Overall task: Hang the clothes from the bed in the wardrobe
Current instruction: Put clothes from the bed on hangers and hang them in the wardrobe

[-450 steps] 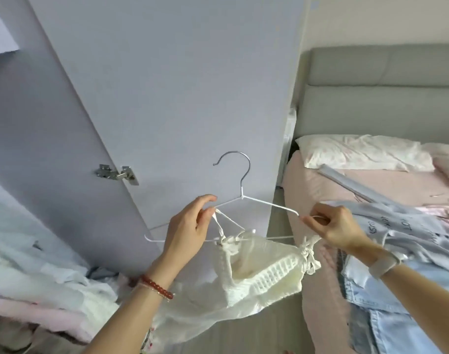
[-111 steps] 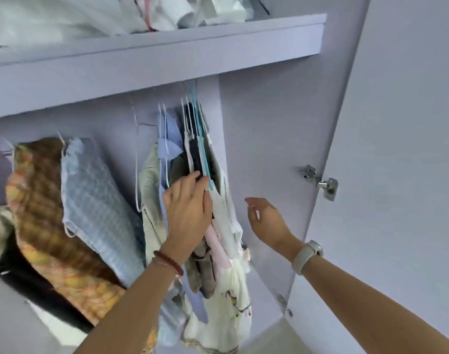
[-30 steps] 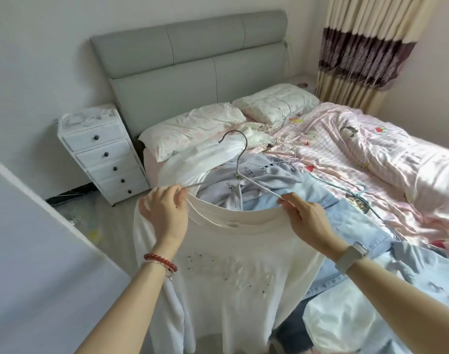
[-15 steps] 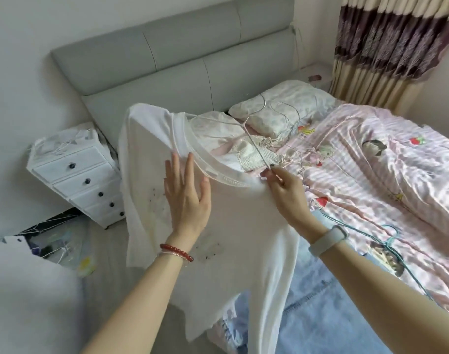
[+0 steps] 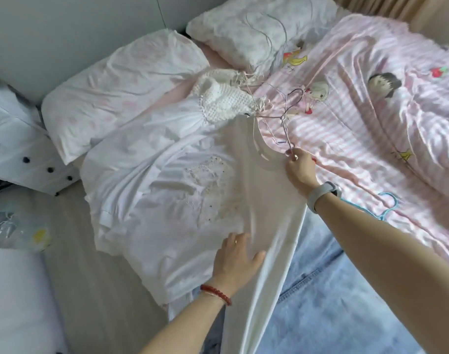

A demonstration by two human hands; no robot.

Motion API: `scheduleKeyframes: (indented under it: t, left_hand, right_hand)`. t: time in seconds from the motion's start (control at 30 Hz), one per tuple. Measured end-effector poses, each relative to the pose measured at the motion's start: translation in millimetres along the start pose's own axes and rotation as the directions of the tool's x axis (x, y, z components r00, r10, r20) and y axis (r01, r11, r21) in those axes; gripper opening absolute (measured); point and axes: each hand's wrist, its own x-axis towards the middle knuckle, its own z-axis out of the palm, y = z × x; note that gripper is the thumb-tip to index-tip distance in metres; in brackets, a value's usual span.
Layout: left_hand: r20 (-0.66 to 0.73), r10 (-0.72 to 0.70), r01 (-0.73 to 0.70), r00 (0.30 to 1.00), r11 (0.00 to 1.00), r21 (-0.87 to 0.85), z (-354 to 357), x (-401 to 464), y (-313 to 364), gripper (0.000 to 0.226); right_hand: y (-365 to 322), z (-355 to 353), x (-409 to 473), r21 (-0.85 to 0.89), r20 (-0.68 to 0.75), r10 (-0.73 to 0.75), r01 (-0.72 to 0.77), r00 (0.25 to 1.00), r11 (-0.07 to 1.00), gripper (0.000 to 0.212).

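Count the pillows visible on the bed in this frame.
2. One pillow lies at the head of the bed nearest the white drawers; the second pillow lies to its right, with thin wire hangers resting on it. Bedding could hide others.
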Motion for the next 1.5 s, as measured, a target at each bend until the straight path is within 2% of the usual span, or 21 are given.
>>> scheduleKeyframes:
  t: [0.13, 0.27, 0.33, 0.4, 0.5, 0.57, 0.63, 0.77, 0.83, 0.87, 1.0, 1.1, 1.2, 1.27, 1.3, 1.33, 1.4, 1.43, 1.5]
  left_hand:
    - [0.008, -0.053, 0.053, 0.999, 0.997, -0.049, 41.5, 2.9, -14.3, 0.06]
    - [0.025, -0.11, 0.111, 0.994, 0.993, -0.033, 68.9, -6.8, -28.5, 0.045]
    - [-0.002, -0.122, 0.122, 0.993, 0.992, -0.009, 76.4, -11.6, -33.6, 0.044]
    - [-0.027, -0.119, 0.119, 0.993, 0.993, -0.006, 80.6, -16.4, -38.2, 0.048]
    - [-0.038, -0.149, 0.145, 0.988, 0.984, -0.1, 85.7, -27.6, -45.9, 0.057]
    - [-0.042, -0.208, 0.195, 0.977, 0.957, -0.215, 89.0, -38.3, -49.9, 0.053]
    - [0.018, -0.294, 0.289, 0.956, 0.922, -0.26, 94.4, -46.9, -54.6, 0.047]
    - [0.232, -0.347, 0.397, 0.909, 0.888, -0.23, 104.0, -59.7, -61.1, 0.021]
    - [0.254, -0.316, 0.38, 0.914, 0.886, -0.265, 102.2, -66.4, -65.4, 0.026]
    - [0.253, -0.3, 0.367, 0.92, 0.886, -0.285, 98.7, -69.1, -68.2, 0.03]
    - [0.169, -0.234, 0.283, 0.957, 0.879, -0.385, 72.5, -87.1, -85.4, 0.032]
    - [-0.086, -0.249, 0.176, 0.965, 0.852, -0.492, 37.8, -92.8, -96.2, 0.023]
    - [-0.368, -0.292, 0.048, 0.883, 0.835, -0.548, -12.6, -77.5, -99.0, 0.005]
    - [-0.538, -0.319, 0.015, 0.78, 0.869, -0.495, -47.8, -59.7, -102.4, 0.012]
    - [-0.601, -0.329, 0.043, 0.729, 0.897, -0.44, -62.7, -50.0, -104.4, 0.017]
    - [-0.636, -0.337, 0.1, 0.694, 0.92, -0.378, -74.6, -40.7, -106.4, 0.025]
    - [-0.614, -0.365, 0.261, 0.7, 0.931, -0.256, -85.0, -27.7, -110.6, 0.04]
    - [-0.565, -0.378, 0.331, 0.733, 0.924, -0.19, -83.6, -25.3, -111.8, 0.044]
    - [-0.441, -0.36, 0.384, 0.822, 0.923, -0.039, -68.8, -28.7, -114.2, 0.048]
  right_hand:
    - [31.4, 3.6, 35.2, -0.057, -0.035, -0.013, 0.011, 0.999, 0.998, 0.027]
    - [53.5, 17.4, 51.9, -0.052, 0.114, 0.065, -0.06, 0.991, 0.997, 0.024]
    - [71.6, 23.2, 36.5, -0.137, 0.163, 0.092, -0.07, 0.982, 0.988, 0.035]
    - [91.0, 22.6, 0.1, -0.17, 0.09, 0.064, -0.048, 0.994, 0.984, 0.05]
    - [124.0, 23.6, -79.6, -0.057, 0.0, 0.066, -0.066, 0.998, 0.996, 0.05]
    - [141.7, 28.5, -136.5, 0.102, 0.054, 0.21, -0.214, 0.976, 0.971, 0.045]
    - [154.4, 36.4, -186.7, 0.166, 0.16, 0.335, -0.36, 0.928, 0.918, 0.043]
    - [166.2, 53.8, -246.1, 0.08, 0.355, 0.373, -0.425, 0.857, 0.901, 0.014]
    - [159.3, 55.7, -258.3, 0.117, 0.43, 0.405, -0.495, 0.807, 0.861, 0.015]
    - [155.4, 56.2, -261.5, 0.142, 0.433, 0.405, -0.505, 0.805, 0.851, 0.019]
    - [121.7, 50.1, -268.9, 0.181, 0.351, 0.31, -0.389, 0.883, 0.903, 0.026]
    - [73.4, 52.5, -254.8, 0.256, 0.322, 0.21, -0.299, 0.923, 0.919, 0.03]
    - [18.6, 64.5, -221.2, 0.366, 0.288, 0.122, -0.227, 0.95, 0.902, 0.031]
    - [-14.3, 72.1, -196.2, 0.486, 0.3, 0.036, -0.185, 0.953, 0.854, 0.03]
    - [-26.2, 76.2, -185.5, 0.518, 0.324, -0.046, -0.137, 0.945, 0.844, 0.028]
    - [-34.1, 80.1, -177.2, 0.5, 0.357, -0.137, -0.065, 0.924, 0.864, 0.026]
    - [-33.4, 89.5, -168.4, 0.328, 0.457, -0.234, 0.082, 0.858, 0.941, 0.017]
    - [-26.6, 93.6, -167.2, 0.207, 0.51, -0.233, 0.145, 0.828, 0.968, 0.015]
    - [-10.2, 97.2, -170.4, -0.037, 0.574, -0.181, 0.246, 0.799, 0.969, 0.035]
